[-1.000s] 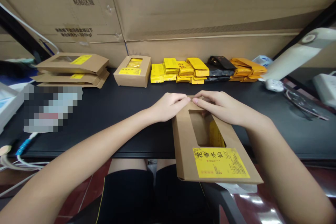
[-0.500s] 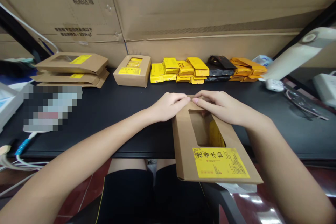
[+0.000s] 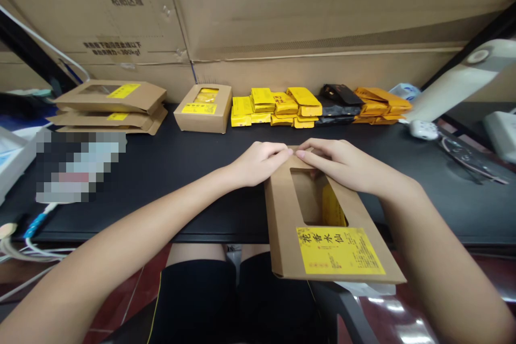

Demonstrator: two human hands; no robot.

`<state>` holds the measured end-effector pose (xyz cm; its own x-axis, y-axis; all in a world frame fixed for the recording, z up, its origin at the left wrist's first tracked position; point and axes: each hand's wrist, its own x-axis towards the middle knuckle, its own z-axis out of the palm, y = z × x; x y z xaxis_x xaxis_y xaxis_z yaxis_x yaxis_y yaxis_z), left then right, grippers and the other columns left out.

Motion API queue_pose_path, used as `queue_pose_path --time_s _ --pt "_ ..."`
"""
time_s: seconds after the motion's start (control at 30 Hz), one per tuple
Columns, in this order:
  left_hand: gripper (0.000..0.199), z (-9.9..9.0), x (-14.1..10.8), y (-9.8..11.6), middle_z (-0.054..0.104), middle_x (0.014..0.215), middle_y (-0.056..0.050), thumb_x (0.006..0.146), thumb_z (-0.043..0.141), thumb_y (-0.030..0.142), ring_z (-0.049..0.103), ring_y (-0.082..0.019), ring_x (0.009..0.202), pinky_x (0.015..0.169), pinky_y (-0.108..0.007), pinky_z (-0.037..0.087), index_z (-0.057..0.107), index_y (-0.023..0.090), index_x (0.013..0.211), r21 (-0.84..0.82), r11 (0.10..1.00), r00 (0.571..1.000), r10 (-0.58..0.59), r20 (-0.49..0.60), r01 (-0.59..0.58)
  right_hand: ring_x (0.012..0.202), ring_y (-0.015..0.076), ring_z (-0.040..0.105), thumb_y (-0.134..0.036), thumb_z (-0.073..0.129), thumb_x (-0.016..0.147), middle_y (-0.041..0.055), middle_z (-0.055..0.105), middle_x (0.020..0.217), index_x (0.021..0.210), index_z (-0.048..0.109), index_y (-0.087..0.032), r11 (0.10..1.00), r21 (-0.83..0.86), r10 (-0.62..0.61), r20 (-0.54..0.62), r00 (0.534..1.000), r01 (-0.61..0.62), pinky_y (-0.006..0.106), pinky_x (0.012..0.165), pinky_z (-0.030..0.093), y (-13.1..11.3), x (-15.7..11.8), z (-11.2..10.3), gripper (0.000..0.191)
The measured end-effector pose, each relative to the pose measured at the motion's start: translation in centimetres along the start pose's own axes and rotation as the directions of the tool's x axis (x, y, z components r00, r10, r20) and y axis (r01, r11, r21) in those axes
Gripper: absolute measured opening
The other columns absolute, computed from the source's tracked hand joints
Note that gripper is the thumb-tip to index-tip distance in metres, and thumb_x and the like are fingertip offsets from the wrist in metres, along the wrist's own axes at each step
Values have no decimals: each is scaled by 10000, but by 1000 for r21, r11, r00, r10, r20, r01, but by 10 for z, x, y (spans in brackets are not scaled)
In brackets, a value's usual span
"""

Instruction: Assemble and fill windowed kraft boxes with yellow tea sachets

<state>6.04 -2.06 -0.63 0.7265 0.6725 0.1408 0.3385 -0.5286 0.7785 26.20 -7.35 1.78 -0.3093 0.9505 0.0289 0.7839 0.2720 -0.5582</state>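
A brown cardboard window box (image 3: 282, 215) with a yellow label (image 3: 338, 251) reaches from the black table out over its front edge. Through its window something yellow (image 3: 332, 206) shows inside. My left hand (image 3: 258, 164) grips the left part of the box's far end, thumb on top. At the right part of that end, my right hand (image 3: 334, 164) is closed the same way, its thumb close to the left one. The fingers beyond the far edge are hidden.
Flat brown boxes (image 3: 141, 98) are stacked at the back left, beside a finished-looking window box (image 3: 220, 113). Yellow packets (image 3: 262, 101), black packets (image 3: 338, 107) and orange packets (image 3: 379, 102) line the back. A white bottle (image 3: 447, 83) and glasses (image 3: 470, 158) lie right.
Almost nothing differs. Both hands keep their hold on the far end of the box, and the box's near end has shifted very slightly.
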Motion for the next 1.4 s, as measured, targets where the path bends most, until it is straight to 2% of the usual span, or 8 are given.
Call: queue_pose_path --time_s 0.47,1.4 --pt "341 0 0 0 525 699 25 936 359 362 470 -124 706 664 -255 332 490 166 690 -3 1000 1000 2 5 -2 776 204 633 -525 441 937 47 720 891 1030 661 -206 999 -43 -13 0 1000 13 304 696 443 -4 -3 -2 399" --pt "354 1 0 -2 530 702 20 932 349 365 468 -129 717 679 -256 347 495 167 677 27 1000 1000 16 0 -16 831 226 645 -485 482 911 65 732 935 1039 668 -195 999 39 -3 28 1000 2 329 738 473 0 2 -1 367"
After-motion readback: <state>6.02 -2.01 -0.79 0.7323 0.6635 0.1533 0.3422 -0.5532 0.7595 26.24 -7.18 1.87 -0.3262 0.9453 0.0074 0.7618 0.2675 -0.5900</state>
